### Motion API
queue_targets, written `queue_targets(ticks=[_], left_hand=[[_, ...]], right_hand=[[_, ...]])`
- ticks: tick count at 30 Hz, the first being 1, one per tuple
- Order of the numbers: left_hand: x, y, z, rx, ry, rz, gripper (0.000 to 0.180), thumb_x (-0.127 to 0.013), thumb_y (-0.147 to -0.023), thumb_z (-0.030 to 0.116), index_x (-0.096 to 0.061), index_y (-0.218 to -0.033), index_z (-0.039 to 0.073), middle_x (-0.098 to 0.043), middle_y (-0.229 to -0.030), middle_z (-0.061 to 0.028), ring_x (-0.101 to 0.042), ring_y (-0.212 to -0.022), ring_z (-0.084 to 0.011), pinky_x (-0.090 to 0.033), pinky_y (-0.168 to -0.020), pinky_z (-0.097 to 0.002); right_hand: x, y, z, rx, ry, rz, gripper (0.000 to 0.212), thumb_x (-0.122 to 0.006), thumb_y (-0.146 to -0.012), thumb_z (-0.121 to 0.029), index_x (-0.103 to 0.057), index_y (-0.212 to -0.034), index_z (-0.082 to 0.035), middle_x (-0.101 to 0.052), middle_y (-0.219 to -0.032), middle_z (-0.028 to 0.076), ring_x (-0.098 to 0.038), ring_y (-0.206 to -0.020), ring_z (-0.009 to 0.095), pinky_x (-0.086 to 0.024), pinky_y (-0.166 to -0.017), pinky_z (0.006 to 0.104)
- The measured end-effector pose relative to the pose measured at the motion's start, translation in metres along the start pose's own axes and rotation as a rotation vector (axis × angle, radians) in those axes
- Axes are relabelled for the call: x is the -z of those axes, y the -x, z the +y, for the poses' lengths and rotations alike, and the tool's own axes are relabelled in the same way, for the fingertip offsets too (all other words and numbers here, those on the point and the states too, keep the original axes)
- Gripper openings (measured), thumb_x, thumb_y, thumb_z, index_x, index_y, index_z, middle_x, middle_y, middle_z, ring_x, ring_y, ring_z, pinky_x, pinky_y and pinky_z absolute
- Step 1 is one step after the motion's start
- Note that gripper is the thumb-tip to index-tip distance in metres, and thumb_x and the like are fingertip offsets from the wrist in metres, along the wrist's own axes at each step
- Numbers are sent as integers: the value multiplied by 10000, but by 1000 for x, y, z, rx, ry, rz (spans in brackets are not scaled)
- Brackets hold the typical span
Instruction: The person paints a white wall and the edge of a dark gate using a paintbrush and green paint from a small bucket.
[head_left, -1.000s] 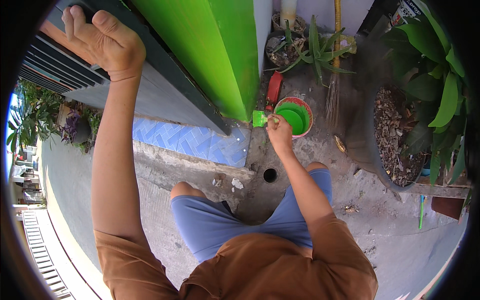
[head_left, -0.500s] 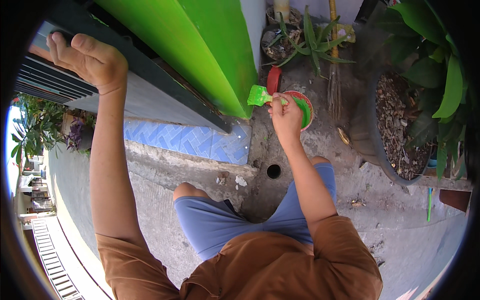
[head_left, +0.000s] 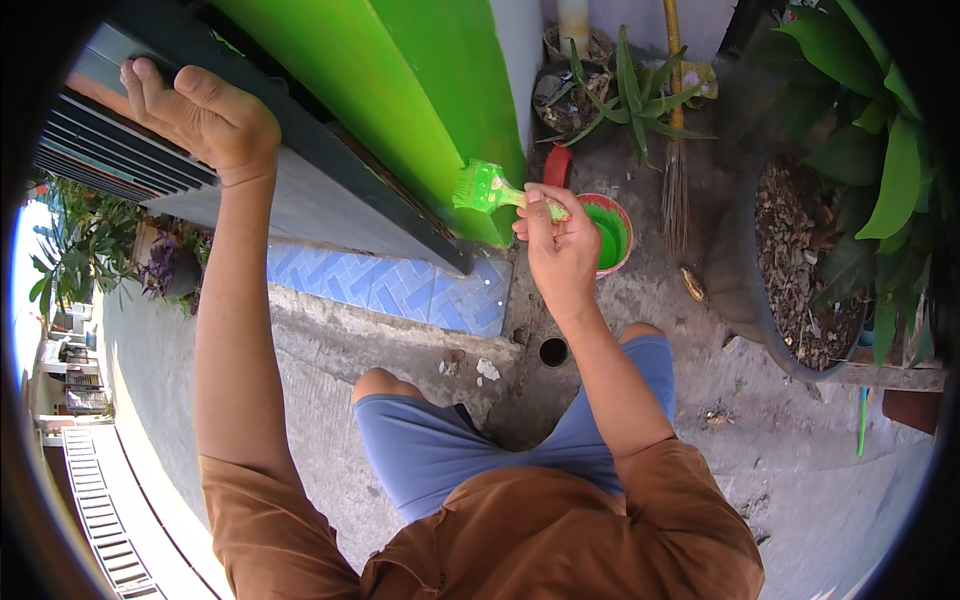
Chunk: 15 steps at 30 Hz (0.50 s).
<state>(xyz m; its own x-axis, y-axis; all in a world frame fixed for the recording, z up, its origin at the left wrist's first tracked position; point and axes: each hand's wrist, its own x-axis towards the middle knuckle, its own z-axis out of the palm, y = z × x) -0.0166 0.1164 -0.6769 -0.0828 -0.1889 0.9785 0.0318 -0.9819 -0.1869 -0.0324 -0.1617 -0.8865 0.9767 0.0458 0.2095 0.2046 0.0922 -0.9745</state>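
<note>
My right hand (head_left: 560, 245) grips the handle of a paintbrush (head_left: 488, 186). Green paint covers the brush's bristles, which lie against the lower part of the bright green wall (head_left: 440, 110). Just right of that hand stands a small reddish tub (head_left: 629, 222) of green paint (head_left: 610, 238). At upper left, my raised left hand (head_left: 205, 118) rests by the dark grey door panel (head_left: 330, 165). Its fingers are loosely bent, with the thumb apart, and nothing shows in its grasp.
Behind the tub lies a red object (head_left: 556, 168). A potted aloe (head_left: 630, 105) and a stick broom (head_left: 676, 190) stand at the back. A big planter (head_left: 745, 270) is on the right. Blue tiles (head_left: 400, 290) edge the doorway; a round hole (head_left: 553, 352) lies before me.
The paintbrush has moved left from near the wall's corner onto the green face, and its bristles now press there. My left hand keeps its place by the door panel; the whole view has shifted slightly.
</note>
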Motion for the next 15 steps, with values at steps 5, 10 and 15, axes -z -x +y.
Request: queue_targets(ticks=[5,10,15], left_hand=[[1,-10,7,27,23,3,591,-362,-1112,371,-409,-1433,-123,-382,-1515,-335,-353,-1435,-452,-269,-1193,-514],[-1,-12,13,52,69,-30,590,-362,-1109,344,-347,-1501,-96,-330,-1575,-301,-294,-1491,-446,-219,-1235,-510],[1,-8,9,82,87,-4,579,-350,-1103,329,-344,-1519,-73,-330,-1596,-260,-275,-1515,-428,-188,-1245,-526]], right_hand=[[25,-7,13,-200,-12,22,245,-659,-1023,-227,-695,-1132,-10,-716,-850,75,-679,-691,97,-517,-579,219],[13,-3,82,-250,111,-29,252,-652,-1015,-214,-683,-1140,3,-713,-831,83,-664,-632,110,-524,-552,235],[-11,-18,-17,-142,-73,-23,281,-636,-1016,-234,-679,-1075,38,-708,-774,79,-692,-650,130,-535,-596,268]])
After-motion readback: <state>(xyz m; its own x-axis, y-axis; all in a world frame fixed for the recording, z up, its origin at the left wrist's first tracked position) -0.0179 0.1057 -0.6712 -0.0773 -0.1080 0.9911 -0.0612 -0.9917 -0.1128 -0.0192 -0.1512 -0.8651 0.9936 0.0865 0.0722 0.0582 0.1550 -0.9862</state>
